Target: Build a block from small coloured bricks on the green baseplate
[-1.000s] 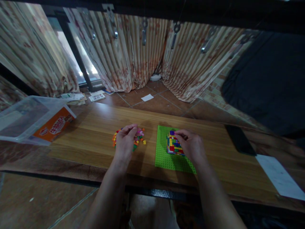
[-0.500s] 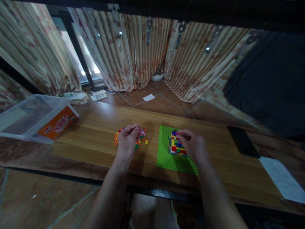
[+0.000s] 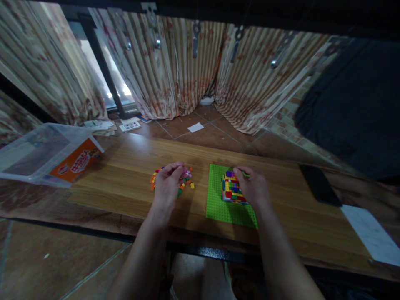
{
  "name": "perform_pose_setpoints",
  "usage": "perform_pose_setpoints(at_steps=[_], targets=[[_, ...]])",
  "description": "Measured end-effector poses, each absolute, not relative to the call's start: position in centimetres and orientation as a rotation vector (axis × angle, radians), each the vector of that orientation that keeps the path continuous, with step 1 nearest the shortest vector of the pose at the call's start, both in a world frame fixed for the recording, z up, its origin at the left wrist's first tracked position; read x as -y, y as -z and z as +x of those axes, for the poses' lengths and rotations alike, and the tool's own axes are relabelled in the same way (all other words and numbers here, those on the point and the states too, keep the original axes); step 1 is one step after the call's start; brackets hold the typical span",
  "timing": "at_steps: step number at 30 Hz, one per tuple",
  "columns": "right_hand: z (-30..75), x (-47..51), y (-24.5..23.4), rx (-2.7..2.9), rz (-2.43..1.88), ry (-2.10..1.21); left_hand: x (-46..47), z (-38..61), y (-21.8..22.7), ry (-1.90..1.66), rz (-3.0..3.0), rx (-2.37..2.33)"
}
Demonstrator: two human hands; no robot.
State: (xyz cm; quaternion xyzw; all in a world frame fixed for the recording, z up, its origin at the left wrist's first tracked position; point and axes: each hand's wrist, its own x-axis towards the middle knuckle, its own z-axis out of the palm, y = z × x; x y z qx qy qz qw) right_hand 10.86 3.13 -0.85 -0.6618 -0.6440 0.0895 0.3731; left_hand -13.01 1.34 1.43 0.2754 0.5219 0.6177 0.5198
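My left hand (image 3: 168, 183) is closed in a pinch above a pile of small loose toy bricks (image 3: 186, 181); what its fingertips hold is too small to make out. My right hand (image 3: 253, 185) is at the far right top of a multicoloured block of stacked toy bricks (image 3: 230, 187), covering part of it. Its thumb and forefinger are drawn together near a purple brick (image 3: 229, 173) on the top far edge. Whether they hold anything is hidden. The stack stands on a bright green studded baseplate (image 3: 215, 204).
A clear plastic box (image 3: 37, 146) with an orange label stands at the table's left end. On the right lie a dark phone (image 3: 320, 185) and a white sheet of paper (image 3: 371, 233). The wooden table (image 3: 125, 162) has a dark front edge. Curtains hang beyond.
My right fingertips have shifted slightly right and up from the purple brick, showing more of the stack's top. My left hand stays pinched over the pile.
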Motion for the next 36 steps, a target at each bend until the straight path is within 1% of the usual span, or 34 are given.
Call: perform_pose_setpoints(at_steps=[7,14,21,30,36], targets=[[11.0,-3.4,1.2,1.777,-1.725,-0.212,-1.3,-13.0,-1.6,-1.499,0.651,-1.266],[10.0,-2.9,0.9,1.891,-1.823,0.025,-1.2,-13.1,-1.4,-1.482,0.652,-1.239],[9.1,-2.4,0.7,1.913,-1.873,0.139,-1.2,-13.0,-1.5,-1.494,0.644,-1.24],[9.3,-2.5,1.1,1.891,-1.842,0.115,-1.1,-12.8,-1.2,-1.45,0.669,-1.261],[9.8,-2.6,1.3,1.79,-1.723,0.009,-1.1,-12.9,-1.6,-1.489,0.642,-1.233]])
